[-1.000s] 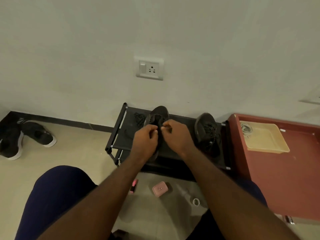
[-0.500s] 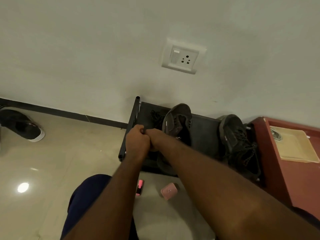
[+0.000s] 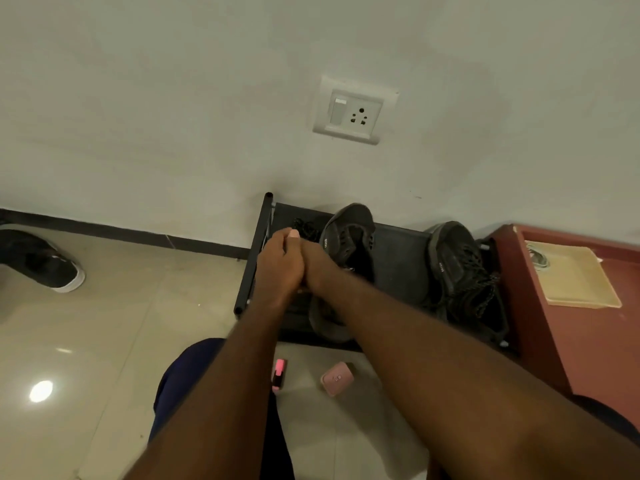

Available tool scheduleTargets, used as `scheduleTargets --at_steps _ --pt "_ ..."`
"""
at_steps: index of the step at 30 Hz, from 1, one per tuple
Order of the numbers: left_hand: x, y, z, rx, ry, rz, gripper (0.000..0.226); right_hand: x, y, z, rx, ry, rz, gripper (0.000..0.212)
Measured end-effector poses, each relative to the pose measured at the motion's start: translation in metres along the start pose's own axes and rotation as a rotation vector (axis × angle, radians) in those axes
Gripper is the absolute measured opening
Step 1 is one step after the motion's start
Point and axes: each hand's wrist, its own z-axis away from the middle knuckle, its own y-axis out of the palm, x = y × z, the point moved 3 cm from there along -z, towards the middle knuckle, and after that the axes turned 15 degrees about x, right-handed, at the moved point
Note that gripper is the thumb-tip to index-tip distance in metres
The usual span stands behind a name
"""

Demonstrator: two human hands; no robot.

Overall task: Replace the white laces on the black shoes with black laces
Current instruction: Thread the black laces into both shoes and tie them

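Two black shoes stand on a low black rack (image 3: pixel 398 258) against the wall. The left shoe (image 3: pixel 349 237) sits just right of my hands; my right forearm crosses its heel. The right shoe (image 3: pixel 457 268) carries black laces. A loose bundle of black lace (image 3: pixel 306 226) lies at the rack's back left. My left hand (image 3: pixel 277 268) and right hand (image 3: pixel 318 263) are pressed together in front of that bundle, with the left hand's fingers curled and a thumb on top. What they hold is hidden.
A red table (image 3: pixel 568 358) stands right of the rack with a beige tray (image 3: pixel 581 285) holding a coiled white cord (image 3: pixel 538 258). A pink marker (image 3: pixel 278 374) and pink case (image 3: pixel 337 377) lie on the tiles. Another sneaker (image 3: pixel 45 263) lies far left.
Both hands left the top of the left shoe and moved left, now joined near the rack's left end. The view turned left and closer to the wall.
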Motion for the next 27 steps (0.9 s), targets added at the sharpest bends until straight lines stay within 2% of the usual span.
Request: scheduleTargets --at_steps 1,3,6,9,12,14,16,18,22,24,27 --pt "-0.004 0.001 0.005 0.042 0.051 0.024 0.037 0.006 -0.01 0.012 0.016 -0.032 -0.008 0.028" --pt "-0.018 0.007 0.022 0.151 0.169 0.06 0.042 0.008 -0.034 0.035 0.004 -0.009 -0.177 0.019" --pt "-0.039 0.025 0.052 0.329 0.271 0.038 0.049 0.002 -0.075 0.089 -0.128 0.002 -0.495 0.012" --pt "-0.049 0.053 0.074 0.44 0.3 -0.257 0.017 -0.015 -0.118 0.145 -0.307 -0.038 -0.88 0.012" --pt "-0.054 0.059 0.09 0.307 0.347 -0.414 0.02 -0.045 -0.159 0.202 -0.599 -0.035 -1.067 0.017" --pt "-0.056 0.048 0.096 0.231 0.358 -0.406 0.025 -0.066 -0.178 0.234 -0.793 -0.031 -1.137 0.015" --pt "-0.065 0.039 0.104 0.212 0.35 -0.365 0.027 -0.081 -0.19 0.266 -0.903 -0.018 -1.145 0.016" --pt "-0.085 0.04 0.114 0.196 0.362 -0.396 0.028 -0.077 -0.189 0.283 -0.86 -0.01 -1.052 0.02" --pt "-0.148 0.079 0.136 0.216 0.5 -0.722 0.027 -0.038 -0.153 0.28 -0.547 -0.109 -0.854 0.037" --pt "-0.177 0.098 0.147 0.245 0.513 -0.839 0.022 -0.022 -0.138 0.276 -0.445 -0.195 -0.764 0.047" --pt "-0.203 0.107 0.154 0.251 0.468 -0.96 0.029 -0.019 -0.136 0.278 -0.403 -0.297 -0.866 0.045"
